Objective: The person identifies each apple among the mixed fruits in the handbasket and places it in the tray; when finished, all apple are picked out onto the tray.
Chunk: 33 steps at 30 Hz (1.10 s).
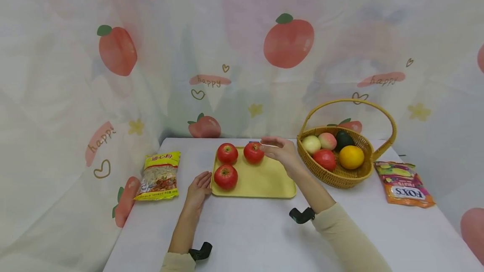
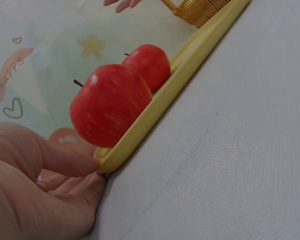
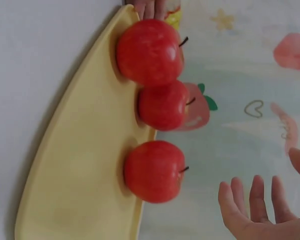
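Observation:
Three red apples stand on a yellow rectangular tray (image 1: 261, 179): a back-left apple (image 1: 227, 153), a front-left apple (image 1: 226, 176) and a back-middle apple (image 1: 253, 153). At the tray's left edge, my left hand (image 1: 198, 190) holds the rim; in the left wrist view its thumb lies on the corner, with the other fingers lower, against the tray's side. My right hand (image 1: 281, 152) hovers just right of the back-middle apple. In the right wrist view, the right hand (image 3: 265, 215) has its fingers apart, a gap separates it from the apple (image 3: 155, 171), and nothing is held.
Right of the tray stands a wicker basket (image 1: 332, 177) with a tall handle, holding several fruits, among them a yellow one (image 1: 351, 157). A FOX'S candy bag (image 1: 404, 184) lies at the far right. A yellow pasta bag (image 1: 159, 176) lies at the left. A printed curtain (image 1: 242, 95) hangs behind.

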Motion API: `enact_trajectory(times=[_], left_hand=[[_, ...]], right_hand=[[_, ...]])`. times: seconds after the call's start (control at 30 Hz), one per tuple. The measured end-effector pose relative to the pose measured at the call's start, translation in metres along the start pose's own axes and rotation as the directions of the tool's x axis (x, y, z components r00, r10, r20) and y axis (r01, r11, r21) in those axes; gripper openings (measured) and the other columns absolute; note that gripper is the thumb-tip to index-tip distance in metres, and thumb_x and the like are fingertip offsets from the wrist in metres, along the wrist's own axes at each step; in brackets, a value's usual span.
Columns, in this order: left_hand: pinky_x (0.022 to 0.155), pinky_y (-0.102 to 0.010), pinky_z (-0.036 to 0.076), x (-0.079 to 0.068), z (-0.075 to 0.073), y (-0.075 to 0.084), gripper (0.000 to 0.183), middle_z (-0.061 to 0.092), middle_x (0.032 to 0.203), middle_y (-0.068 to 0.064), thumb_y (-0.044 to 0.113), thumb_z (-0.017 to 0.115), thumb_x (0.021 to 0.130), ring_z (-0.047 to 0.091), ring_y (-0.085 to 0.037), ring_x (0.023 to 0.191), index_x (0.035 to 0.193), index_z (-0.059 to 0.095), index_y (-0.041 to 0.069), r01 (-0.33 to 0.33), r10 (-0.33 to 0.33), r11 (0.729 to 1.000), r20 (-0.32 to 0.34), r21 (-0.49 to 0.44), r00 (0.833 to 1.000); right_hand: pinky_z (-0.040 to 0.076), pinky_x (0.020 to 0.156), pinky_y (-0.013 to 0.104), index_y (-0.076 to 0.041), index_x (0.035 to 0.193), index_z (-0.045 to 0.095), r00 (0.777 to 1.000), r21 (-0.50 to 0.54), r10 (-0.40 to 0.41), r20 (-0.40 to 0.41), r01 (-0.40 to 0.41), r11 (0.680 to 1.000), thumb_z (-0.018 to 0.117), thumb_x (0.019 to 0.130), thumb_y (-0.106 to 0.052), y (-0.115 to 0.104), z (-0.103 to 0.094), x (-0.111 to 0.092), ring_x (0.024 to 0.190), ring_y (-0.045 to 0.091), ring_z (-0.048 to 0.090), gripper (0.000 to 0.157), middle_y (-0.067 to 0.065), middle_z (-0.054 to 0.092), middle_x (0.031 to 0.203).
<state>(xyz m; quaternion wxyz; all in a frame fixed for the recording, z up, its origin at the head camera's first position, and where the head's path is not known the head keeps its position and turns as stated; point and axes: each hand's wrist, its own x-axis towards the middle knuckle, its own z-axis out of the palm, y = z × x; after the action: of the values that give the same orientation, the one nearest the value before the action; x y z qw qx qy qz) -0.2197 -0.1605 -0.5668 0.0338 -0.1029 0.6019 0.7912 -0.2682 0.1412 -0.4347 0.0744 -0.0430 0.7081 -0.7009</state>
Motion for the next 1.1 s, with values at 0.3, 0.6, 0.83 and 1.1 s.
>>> enact_trajectory(times=[0.3, 0.6, 0.83, 1.1], left_hand=[[0.122, -0.046, 0.032, 0.0, 0.0, -0.001, 0.073, 0.04, 0.16, -0.029, -0.028, 0.044, 0.088, 0.037, -0.04, 0.151, 0.157, 0.035, -0.007, -0.004, 0.004, 1.0, -0.005, 0.009, 1.0], [0.122, -0.045, 0.033, -0.002, 0.001, 0.0, 0.073, 0.04, 0.16, -0.029, -0.028, 0.044, 0.088, 0.037, -0.039, 0.151, 0.157, 0.035, -0.006, -0.002, 0.002, 1.0, -0.006, 0.003, 1.0], [0.122, -0.045, 0.033, -0.001, 0.0, 0.001, 0.072, 0.04, 0.16, -0.029, -0.027, 0.044, 0.089, 0.038, -0.039, 0.15, 0.157, 0.035, -0.006, 0.002, -0.002, 1.0, -0.006, -0.005, 1.0], [0.122, -0.045, 0.032, -0.002, 0.001, 0.002, 0.072, 0.039, 0.16, -0.029, -0.026, 0.044, 0.089, 0.037, -0.039, 0.151, 0.157, 0.035, -0.006, 0.009, -0.009, 1.0, 0.002, -0.004, 1.0]], right_hand=[[0.05, 0.11, 0.049, 0.002, 0.142, 0.058, 0.999, 0.017, 0.011, -0.049, -0.01, 1.0, 0.069, 0.1, -0.011, -0.015, -0.028, -0.004, 0.111, 0.012, 0.069, 0.046, 0.011, 0.065, 0.135], [0.048, 0.112, 0.045, 0.002, 0.147, 0.054, 0.994, -0.039, 0.055, -0.099, -0.059, 0.998, 0.068, 0.101, -0.015, -0.026, -0.061, -0.005, 0.122, 0.018, 0.063, 0.051, 0.01, 0.064, 0.134], [0.052, 0.108, 0.041, -0.002, 0.148, 0.053, 0.991, -0.113, 0.091, -0.1, -0.103, 0.988, 0.066, 0.103, -0.019, -0.036, -0.09, -0.008, 0.121, 0.019, 0.064, 0.05, 0.02, 0.052, 0.15], [0.055, 0.103, 0.041, 0.0, 0.153, 0.048, 0.989, -0.191, 0.103, -0.107, -0.122, 0.974, 0.061, 0.106, -0.022, -0.04, -0.122, -0.015, 0.114, 0.014, 0.068, 0.053, 0.02, 0.055, 0.146]])
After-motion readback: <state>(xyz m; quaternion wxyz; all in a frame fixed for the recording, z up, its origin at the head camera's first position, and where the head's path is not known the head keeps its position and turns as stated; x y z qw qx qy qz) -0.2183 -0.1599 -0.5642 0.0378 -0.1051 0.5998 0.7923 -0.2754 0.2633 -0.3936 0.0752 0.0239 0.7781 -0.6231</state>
